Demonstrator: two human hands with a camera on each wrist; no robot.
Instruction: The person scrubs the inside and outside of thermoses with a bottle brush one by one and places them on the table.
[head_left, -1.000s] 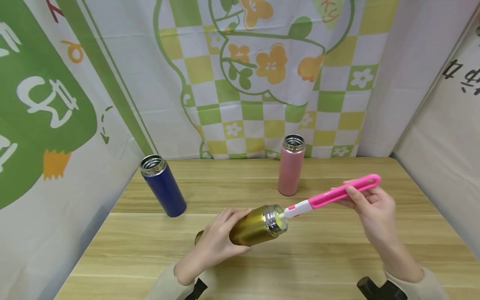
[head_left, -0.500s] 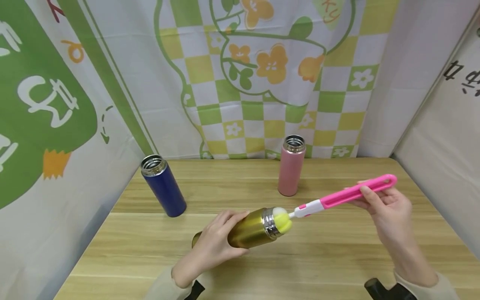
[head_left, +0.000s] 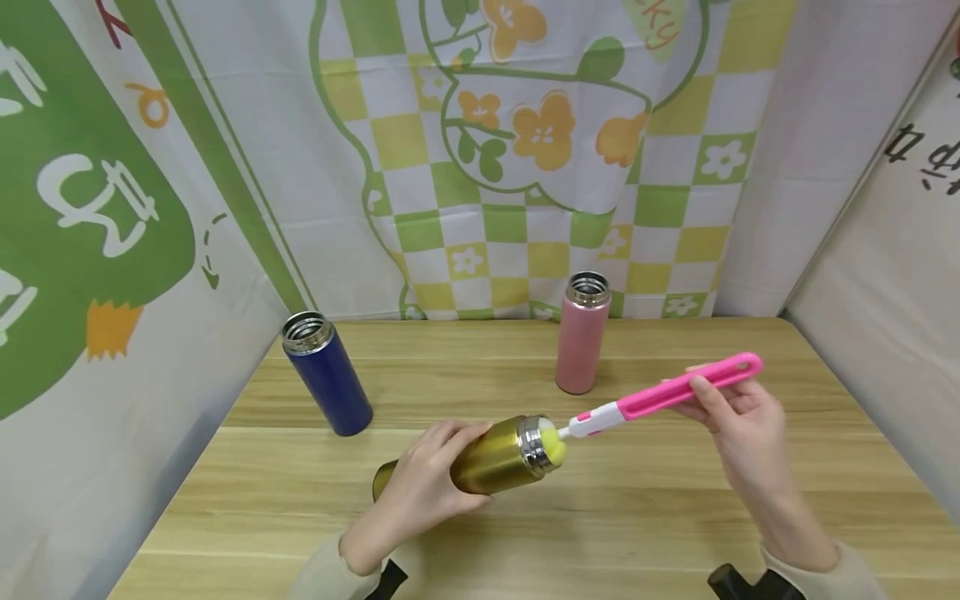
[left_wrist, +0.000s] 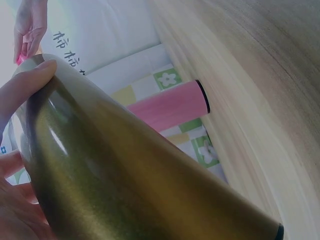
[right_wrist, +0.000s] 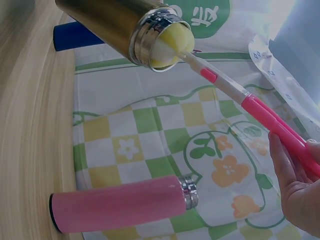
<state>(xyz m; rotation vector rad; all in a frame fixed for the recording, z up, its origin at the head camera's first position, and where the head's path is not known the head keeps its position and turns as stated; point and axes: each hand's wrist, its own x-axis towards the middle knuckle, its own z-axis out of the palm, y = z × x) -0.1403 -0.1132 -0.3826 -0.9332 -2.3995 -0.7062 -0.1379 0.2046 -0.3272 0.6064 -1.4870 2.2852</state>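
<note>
My left hand (head_left: 423, 492) grips a gold flask (head_left: 491, 454) tilted above the wooden table (head_left: 600, 508), mouth pointing right; the flask body (left_wrist: 125, 170) fills the left wrist view. My right hand (head_left: 738, 417) holds the pink handle of a bottle brush (head_left: 667, 392) between thumb and fingers. The brush's yellow sponge head (head_left: 553, 443) sits partly inside the flask's steel mouth (right_wrist: 160, 40). The pink handle (right_wrist: 275, 122) runs down to my right hand's fingers (right_wrist: 295, 185) in the right wrist view.
A pink flask (head_left: 582, 332) stands open-topped at the back centre, a blue flask (head_left: 326, 372) at the back left. Printed cloth (head_left: 480, 150) hangs behind the table and walls close it in on both sides.
The sponge head was pulled mostly out of the flask mouth half a second ago and has gone back in; my right hand moved left with the brush.
</note>
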